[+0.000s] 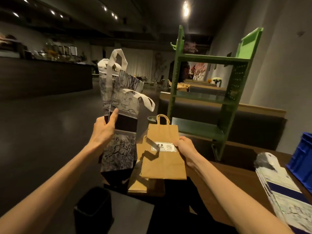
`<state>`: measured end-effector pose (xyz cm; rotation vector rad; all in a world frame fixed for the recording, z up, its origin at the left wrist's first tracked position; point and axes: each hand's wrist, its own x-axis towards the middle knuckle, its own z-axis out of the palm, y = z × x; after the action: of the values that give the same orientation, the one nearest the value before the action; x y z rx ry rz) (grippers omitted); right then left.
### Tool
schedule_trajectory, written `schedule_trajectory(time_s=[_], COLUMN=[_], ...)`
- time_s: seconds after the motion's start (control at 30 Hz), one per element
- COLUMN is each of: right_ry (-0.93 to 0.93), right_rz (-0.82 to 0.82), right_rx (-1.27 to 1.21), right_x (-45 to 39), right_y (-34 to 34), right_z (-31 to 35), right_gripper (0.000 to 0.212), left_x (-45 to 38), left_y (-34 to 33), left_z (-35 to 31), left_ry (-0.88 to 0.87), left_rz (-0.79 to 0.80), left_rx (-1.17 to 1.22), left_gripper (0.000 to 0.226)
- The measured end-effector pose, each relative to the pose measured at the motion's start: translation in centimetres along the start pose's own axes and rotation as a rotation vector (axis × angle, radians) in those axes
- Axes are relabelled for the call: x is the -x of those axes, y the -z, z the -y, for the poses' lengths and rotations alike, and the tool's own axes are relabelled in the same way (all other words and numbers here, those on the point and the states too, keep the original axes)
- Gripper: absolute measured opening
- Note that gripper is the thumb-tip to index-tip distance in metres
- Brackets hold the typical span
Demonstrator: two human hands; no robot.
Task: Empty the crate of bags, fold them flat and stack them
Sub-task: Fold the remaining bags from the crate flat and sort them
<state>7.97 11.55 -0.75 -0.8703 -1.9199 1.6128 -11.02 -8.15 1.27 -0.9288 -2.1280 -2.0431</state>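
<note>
Right hand (185,146): grip pinches brown paper bag (163,159), flat, held in the air.
Left hand (104,125): grip holds printed tote bags (119,132) upright.
Tabletop (236,173): folded bags (287,191) beside blue crate (302,157).

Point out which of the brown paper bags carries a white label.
The brown bag that the right hand holds by its edge: a white printed label sits on its front. The brown bags lying beneath it show none.
</note>
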Motion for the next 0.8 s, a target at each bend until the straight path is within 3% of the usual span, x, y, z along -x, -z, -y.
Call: schedule_trajectory(time_s=[0.13, 0.27, 0.4, 0.5, 0.6, 0.7, 0.8], right_ry=[-0.090, -0.128, -0.009, 0.053, 0.128, 0.237, 0.283], right_rz=[-0.018, -0.032, -0.051, -0.169, -0.278, -0.321, -0.210], right_rx=[0.018, 0.086, 0.454, 0.783, 0.908, 0.817, 0.286], right_x=[-1.8, -3.9, -5.1, -5.2, -5.1, -4.8, -4.2], right_y=[-3.1, -5.2, -6.2, -6.7, -6.9, -6.4, -5.6], right_z=[-1.8, -4.5, -7.3, -8.7, -9.4, -8.6, -5.0], right_gripper=[0.001, 0.016, 0.012, 0.023, 0.024, 0.027, 0.027], left_x=[-0.3, -0.5, -0.6, -0.6, -0.6, -0.4, -0.1], left_y=[1.6, 2.2, 2.4, 2.2, 1.9, 1.2, 0.0], left_z=[1.4, 2.5, 2.5, 2.1, 1.5, 0.3, -1.0], left_ry=[0.040, 0.067, 0.069, 0.067, 0.086, 0.125, 0.162], left_rz=[-0.009, -0.015, -0.018, -0.023, -0.022, -0.007, 0.055], left_rx=[-0.003, 0.033, 0.067, 0.101, 0.163, 0.212, 0.233], left_gripper=[0.067, 0.062, 0.058, 0.045, 0.046, 0.055, 0.052])
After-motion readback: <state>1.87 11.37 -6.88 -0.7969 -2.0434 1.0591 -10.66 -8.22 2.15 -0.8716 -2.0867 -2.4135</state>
